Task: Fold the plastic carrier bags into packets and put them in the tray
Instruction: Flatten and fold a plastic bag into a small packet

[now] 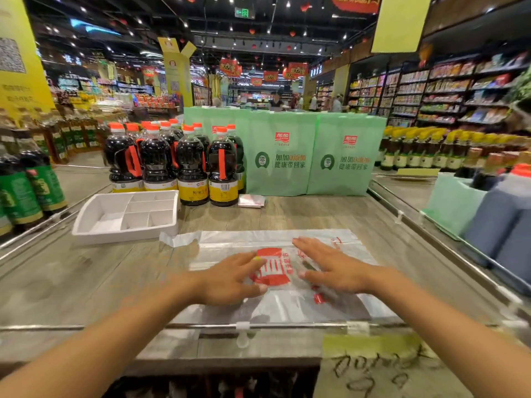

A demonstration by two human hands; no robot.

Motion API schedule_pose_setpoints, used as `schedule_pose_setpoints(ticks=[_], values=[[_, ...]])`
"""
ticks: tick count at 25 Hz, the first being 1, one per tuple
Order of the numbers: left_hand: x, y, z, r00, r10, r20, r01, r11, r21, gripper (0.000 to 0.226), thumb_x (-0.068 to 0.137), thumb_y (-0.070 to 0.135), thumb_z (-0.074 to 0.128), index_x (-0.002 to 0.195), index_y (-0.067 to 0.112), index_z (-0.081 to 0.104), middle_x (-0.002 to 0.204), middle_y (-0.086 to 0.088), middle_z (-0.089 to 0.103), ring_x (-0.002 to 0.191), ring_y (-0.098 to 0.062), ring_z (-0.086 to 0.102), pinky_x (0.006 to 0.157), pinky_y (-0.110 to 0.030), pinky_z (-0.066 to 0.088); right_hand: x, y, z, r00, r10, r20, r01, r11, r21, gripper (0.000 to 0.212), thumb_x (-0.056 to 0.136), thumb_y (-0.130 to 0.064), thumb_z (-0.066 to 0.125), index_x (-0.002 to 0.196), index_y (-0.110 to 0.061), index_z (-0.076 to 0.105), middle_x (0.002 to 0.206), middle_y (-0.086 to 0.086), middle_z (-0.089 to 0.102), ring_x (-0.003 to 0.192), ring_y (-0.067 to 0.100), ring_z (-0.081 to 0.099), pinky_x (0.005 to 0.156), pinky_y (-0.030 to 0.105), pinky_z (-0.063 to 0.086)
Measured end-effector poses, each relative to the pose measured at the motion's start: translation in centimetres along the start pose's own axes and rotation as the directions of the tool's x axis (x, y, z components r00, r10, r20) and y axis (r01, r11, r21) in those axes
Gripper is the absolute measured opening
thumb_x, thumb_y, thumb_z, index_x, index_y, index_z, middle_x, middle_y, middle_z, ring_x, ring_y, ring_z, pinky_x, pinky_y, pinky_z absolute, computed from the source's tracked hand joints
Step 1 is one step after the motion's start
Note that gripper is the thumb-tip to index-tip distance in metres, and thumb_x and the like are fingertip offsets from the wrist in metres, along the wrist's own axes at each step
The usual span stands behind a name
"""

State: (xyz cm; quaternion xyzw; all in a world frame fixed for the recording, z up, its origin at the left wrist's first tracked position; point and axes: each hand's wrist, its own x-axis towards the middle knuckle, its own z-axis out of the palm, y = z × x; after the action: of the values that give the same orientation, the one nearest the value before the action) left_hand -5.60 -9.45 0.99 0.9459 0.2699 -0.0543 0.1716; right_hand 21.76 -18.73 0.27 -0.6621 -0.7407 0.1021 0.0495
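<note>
Head view: a clear plastic bag [275, 268] with red print lies flat on the wooden table [86, 277]. Left hand [230, 280] and right hand [330, 268] rest palm-down on it, fingers straight, grasping nothing. A white divided tray [120, 237] stands near the bag's far left corner, beside dark bottles [172, 162]

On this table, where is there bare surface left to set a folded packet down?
Bare wooden tabletop lies left of the clear red-printed plastic carrier bag, in front of the white divided plastic tray; also between the bag and the pale green paper bags. The back left is crowded with dark orange-capped bottles.
</note>
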Motion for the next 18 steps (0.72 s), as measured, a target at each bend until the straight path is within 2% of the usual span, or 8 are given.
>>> schedule_pose_setpoints(ticks=[3,6,9,10,12,13,18], values=[[2.1,1.4,2.2,0.998,-0.049,0.035,0.045,0.993,0.112,0.076,0.104,0.061,0.033,0.163,0.027,0.0,0.171,-0.001,-0.009,0.157,-0.021,-0.007,0.126,-0.04,-0.002,-1.9,-0.1,0.6,0.995,0.042,0.088,-0.043,0.999,0.001,0.083,0.102,-0.058,0.045,0.164,-0.028,-0.001,0.17,-0.005,-0.011,0.157,0.016,-0.009,0.126,0.035,-0.004],[4.0,0.5,3.1,0.993,-0.104,0.054,0.092,0.977,0.192,0.083,0.097,0.075,0.024,0.162,0.034,-0.007,0.169,0.003,-0.016,0.156,-0.021,-0.014,0.126,-0.048,-0.006,-2.6,0.6,1.6,0.975,0.127,0.183,-0.122,0.992,-0.039,0.089,0.096,-0.073,0.036,0.163,-0.03,-0.003,0.17,-0.001,-0.013,0.157,0.022,-0.011,0.127,0.042,-0.002],[5.5,-0.5,2.3,0.994,-0.104,0.017,0.099,0.976,0.191,0.102,0.076,0.092,0.006,0.161,0.038,-0.006,0.17,0.007,-0.012,0.157,-0.019,-0.012,0.126,-0.049,-0.005,-2.7,1.9,1.5,0.95,0.215,0.227,-0.196,0.975,-0.102,0.123,0.062,-0.099,0.008,0.163,-0.031,-0.007,0.17,0.001,-0.014,0.157,0.024,-0.012,0.127,0.043,-0.003],[6.0,-0.7,2.2,0.995,-0.102,-0.011,0.102,0.976,0.192,0.095,0.082,0.088,0.006,0.162,0.036,-0.004,0.17,0.006,-0.01,0.157,-0.019,-0.01,0.126,-0.048,-0.004,-2.4,2.5,1.3,0.945,0.238,0.225,-0.219,0.97,-0.105,0.123,0.06,-0.099,0.006,0.162,-0.032,-0.008,0.17,0.001,-0.015,0.157,0.025,-0.012,0.127,0.044,-0.003],[6.9,-1.1,2.6,0.992,-0.089,-0.084,0.102,0.981,0.166,0.071,0.102,0.067,0.015,0.163,0.034,0.0,0.171,0.005,-0.007,0.157,-0.02,-0.009,0.126,-0.046,-0.005,-1.9,3.5,1.0,0.935,0.275,0.224,-0.257,0.961,-0.107,0.105,0.078,-0.091,0.014,0.161,-0.033,-0.01,0.17,0.0,-0.017,0.156,0.025,-0.014,0.127,0.046,-0.004],[7.1,-1.3,2.9,0.991,-0.078,-0.104,0.094,0.983,0.155,0.065,0.106,0.06,0.017,0.163,0.035,0.001,0.171,0.006,-0.007,0.157,-0.019,-0.01,0.125,-0.045,-0.006,-1.7,4.0,1.0,0.933,0.283,0.222,-0.267,0.959,-0.096,0.099,0.082,-0.087,0.017,0.161,-0.034,-0.011,0.169,-0.001,-0.018,0.156,0.025,-0.015,0.126,0.047,-0.005],[6.8,-3.0,3.4,0.991,-0.096,-0.095,0.111,0.98,0.164,0.063,0.105,0.062,0.016,0.161,0.041,-0.003,0.17,0.012,-0.009,0.157,-0.015,-0.009,0.126,-0.045,-0.007,-1.5,5.0,1.3,0.942,0.255,0.217,-0.239,0.966,-0.096,0.12,0.059,-0.095,0.006,0.161,-0.034,-0.012,0.169,-0.003,-0.018,0.156,0.023,-0.016,0.126,0.047,-0.005]])
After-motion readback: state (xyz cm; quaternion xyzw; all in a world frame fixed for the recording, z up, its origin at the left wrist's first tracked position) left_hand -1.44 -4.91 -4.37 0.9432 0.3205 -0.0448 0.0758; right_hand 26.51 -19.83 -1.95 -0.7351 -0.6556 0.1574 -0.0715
